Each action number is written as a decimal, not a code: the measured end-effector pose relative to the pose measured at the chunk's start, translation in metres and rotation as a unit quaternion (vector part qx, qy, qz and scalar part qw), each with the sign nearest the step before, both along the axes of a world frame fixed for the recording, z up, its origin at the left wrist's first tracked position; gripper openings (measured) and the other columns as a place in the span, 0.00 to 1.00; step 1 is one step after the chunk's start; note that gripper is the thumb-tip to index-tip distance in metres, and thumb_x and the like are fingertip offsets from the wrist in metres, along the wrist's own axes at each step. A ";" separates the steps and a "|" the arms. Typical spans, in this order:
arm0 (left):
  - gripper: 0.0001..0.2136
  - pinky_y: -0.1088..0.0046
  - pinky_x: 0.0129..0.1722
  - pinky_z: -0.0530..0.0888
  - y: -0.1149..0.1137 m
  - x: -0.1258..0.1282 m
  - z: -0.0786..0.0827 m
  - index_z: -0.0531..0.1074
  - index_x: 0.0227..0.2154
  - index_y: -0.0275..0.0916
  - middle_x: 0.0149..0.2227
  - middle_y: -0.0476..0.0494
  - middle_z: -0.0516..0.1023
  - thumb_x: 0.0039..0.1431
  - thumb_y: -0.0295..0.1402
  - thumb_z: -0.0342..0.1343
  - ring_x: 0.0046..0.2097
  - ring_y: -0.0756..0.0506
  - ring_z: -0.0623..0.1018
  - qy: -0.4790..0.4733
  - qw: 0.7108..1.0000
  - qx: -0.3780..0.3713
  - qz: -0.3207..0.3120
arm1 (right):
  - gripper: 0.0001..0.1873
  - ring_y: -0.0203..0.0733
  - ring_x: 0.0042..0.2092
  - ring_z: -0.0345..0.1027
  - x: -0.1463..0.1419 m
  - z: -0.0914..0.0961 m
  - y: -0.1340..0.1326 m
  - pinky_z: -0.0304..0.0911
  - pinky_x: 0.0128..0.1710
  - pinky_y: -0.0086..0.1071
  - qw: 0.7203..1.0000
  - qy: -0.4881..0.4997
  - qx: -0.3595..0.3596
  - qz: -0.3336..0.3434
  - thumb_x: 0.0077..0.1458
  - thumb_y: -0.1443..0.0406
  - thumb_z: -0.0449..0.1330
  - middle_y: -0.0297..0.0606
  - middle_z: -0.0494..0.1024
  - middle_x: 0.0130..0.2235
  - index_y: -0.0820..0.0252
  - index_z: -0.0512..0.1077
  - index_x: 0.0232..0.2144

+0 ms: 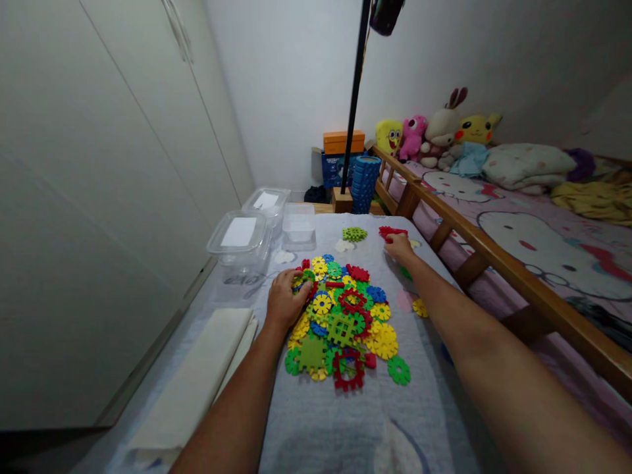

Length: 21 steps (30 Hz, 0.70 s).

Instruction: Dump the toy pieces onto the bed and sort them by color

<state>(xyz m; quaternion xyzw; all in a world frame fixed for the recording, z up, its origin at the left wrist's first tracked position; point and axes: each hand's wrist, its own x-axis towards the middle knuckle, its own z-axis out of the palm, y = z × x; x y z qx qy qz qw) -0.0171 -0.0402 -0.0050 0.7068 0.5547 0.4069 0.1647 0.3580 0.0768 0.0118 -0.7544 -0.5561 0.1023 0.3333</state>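
One left hand [286, 299] is curving over the left side of the pile of plastic pieces [340, 327]; from where I'm standing, I can't tell whether it is gripping any. Well apart, the right hand [399, 248] is pinching a red cluster [395, 231] beyond the pile, to its right. The cluster's long axis is running sideways, neither end clearly leading. The person seems to be positioning it; the next move probably calls for steady fingertips.
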 end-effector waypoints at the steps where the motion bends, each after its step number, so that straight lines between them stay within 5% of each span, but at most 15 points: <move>1: 0.13 0.56 0.56 0.71 0.000 0.000 0.000 0.74 0.42 0.41 0.47 0.40 0.79 0.61 0.43 0.55 0.52 0.38 0.76 0.000 1.000 0.002 -0.001 | 0.13 0.49 0.47 0.71 0.001 0.000 0.001 0.64 0.54 0.39 1.000 -0.003 -0.001 -0.012 0.37 0.75 0.62 0.42 0.77 0.38 0.62 0.78 0.29; 7: 0.13 0.55 0.56 0.70 0.000 -0.001 -0.001 0.74 0.43 0.42 0.48 0.39 0.78 0.61 0.43 0.56 0.52 0.37 0.76 -0.002 1.000 -0.003 -0.005 | 0.10 0.50 0.49 0.67 0.005 -0.001 0.002 0.62 0.57 0.43 0.998 0.018 0.019 -0.050 0.38 0.75 0.62 0.40 0.72 0.35 0.61 0.76 0.27; 16: 0.12 0.56 0.56 0.71 0.000 0.000 0.001 0.74 0.42 0.42 0.48 0.40 0.79 0.60 0.42 0.56 0.52 0.38 0.76 -0.004 1.000 -0.002 0.000 | 0.25 0.58 0.59 0.57 0.009 -0.006 -0.002 0.55 0.62 0.49 0.997 -0.035 0.021 -0.073 0.46 0.72 0.60 0.53 0.66 0.57 0.61 0.76 0.49; 21: 0.13 0.55 0.58 0.70 0.001 -0.001 -0.001 0.75 0.42 0.41 0.50 0.38 0.78 0.59 0.42 0.56 0.54 0.37 0.75 -0.005 1.000 -0.010 -0.001 | 0.21 0.56 0.59 0.60 0.010 -0.004 0.007 0.54 0.64 0.47 0.999 -0.031 0.007 -0.041 0.44 0.73 0.63 0.51 0.69 0.57 0.62 0.77 0.44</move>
